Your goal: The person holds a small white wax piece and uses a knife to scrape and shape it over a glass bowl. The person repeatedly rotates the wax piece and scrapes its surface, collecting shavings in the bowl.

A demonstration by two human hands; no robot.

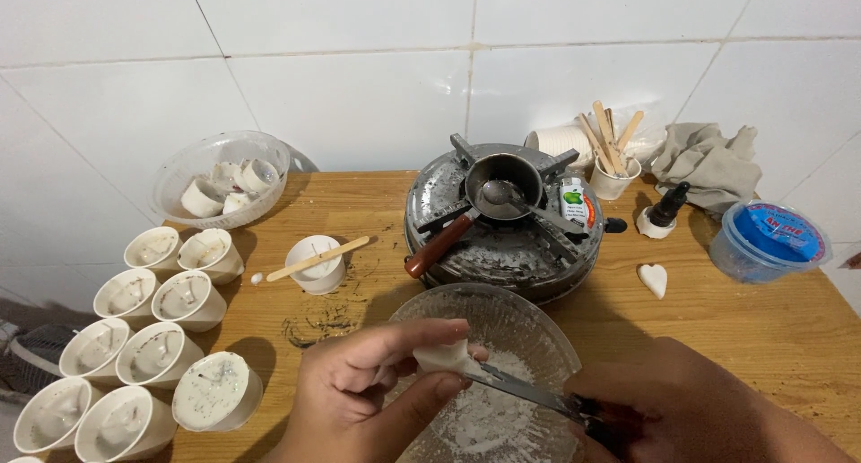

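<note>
The left hand (372, 387) pinches a small white wax block (439, 357) between thumb and fingers, right above the clear glass bowl (538, 333) dusted with white shavings. The right hand (668, 405) grips a knife (525, 389) by its dark handle, blade tip touching the block. Behind the bowl on the wooden desk (762, 324) sits a blackened gas stove (502, 216).

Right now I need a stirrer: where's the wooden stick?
The stick lies across a small white cup, left of the stove and right of the filled cups.
</note>
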